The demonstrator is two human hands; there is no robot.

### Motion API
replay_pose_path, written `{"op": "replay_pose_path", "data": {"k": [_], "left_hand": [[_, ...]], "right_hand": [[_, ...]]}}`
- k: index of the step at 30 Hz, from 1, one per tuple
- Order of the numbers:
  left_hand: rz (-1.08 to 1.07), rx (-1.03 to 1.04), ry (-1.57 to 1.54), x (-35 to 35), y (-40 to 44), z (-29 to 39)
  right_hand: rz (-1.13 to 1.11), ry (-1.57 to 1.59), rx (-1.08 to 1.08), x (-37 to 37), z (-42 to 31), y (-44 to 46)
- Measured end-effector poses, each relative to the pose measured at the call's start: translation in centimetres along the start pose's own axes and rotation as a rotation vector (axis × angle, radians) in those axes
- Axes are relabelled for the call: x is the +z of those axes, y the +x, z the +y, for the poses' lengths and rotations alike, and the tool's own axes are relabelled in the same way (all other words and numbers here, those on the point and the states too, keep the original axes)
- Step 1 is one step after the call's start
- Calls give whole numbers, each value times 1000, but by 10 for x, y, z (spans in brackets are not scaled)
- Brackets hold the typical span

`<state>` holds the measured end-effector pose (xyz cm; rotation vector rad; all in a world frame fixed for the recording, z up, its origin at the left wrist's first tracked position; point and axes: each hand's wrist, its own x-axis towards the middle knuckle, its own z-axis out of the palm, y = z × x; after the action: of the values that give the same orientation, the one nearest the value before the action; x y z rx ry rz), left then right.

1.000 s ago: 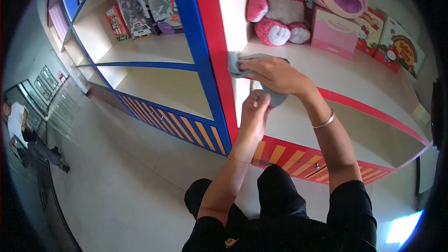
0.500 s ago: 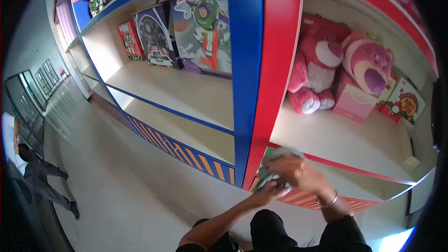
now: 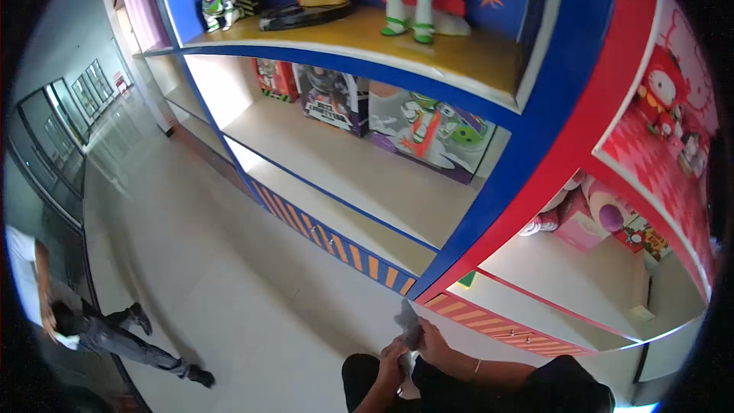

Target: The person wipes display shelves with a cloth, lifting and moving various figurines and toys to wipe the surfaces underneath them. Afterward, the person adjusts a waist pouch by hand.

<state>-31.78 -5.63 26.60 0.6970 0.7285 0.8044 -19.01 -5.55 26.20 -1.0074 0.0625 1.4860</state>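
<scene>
A crumpled grey cloth (image 3: 409, 321) is held up between my two hands, low in the view and in front of my dark-clothed knees. My left hand (image 3: 391, 359) has its fingers closed on the lower part of the cloth. My right hand (image 3: 433, 343) is closed on its right side, close beside the left. The hands are clear of the red shelf unit (image 3: 535, 222) and the blue shelf unit (image 3: 489, 214). A small green and yellow item (image 3: 466, 279) lies in the red unit's low compartment.
Toy figures (image 3: 413, 0) stand on the blue unit's upper shelf, with boxed toys (image 3: 432, 134) below. Plush toys and a pink box (image 3: 581, 226) sit in the red unit. At the far left a person (image 3: 99, 329) is on the grey floor (image 3: 252, 321).
The view has swung up and leftward, showing more upper shelves. My hands have drawn the cloth back from the red shelf toward my knees. The person at the left appears nearer.
</scene>
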Motion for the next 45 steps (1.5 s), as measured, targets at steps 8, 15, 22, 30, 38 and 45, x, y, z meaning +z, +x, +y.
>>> {"op": "replay_pose_path", "data": {"k": [8,15,22,30,38,45], "left_hand": [[8,217,67,39,-35,167],[-543,744,726,100,-48,299],[-649,775,1150,132,-60,320],[-612,866,1039,100,-17,342],[-573,892,1139,32,41,434],[-463,629,846,4,93,454]], "right_hand": [[-242,-98,-149,151,-31,-75],[-247,139,-121,222,-109,-121],[-261,356,-159,216,-131,-129],[-484,621,-371,249,-148,-95],[-284,661,-766,332,-162,-60],[739,-703,-1342,319,-266,-27]]}}
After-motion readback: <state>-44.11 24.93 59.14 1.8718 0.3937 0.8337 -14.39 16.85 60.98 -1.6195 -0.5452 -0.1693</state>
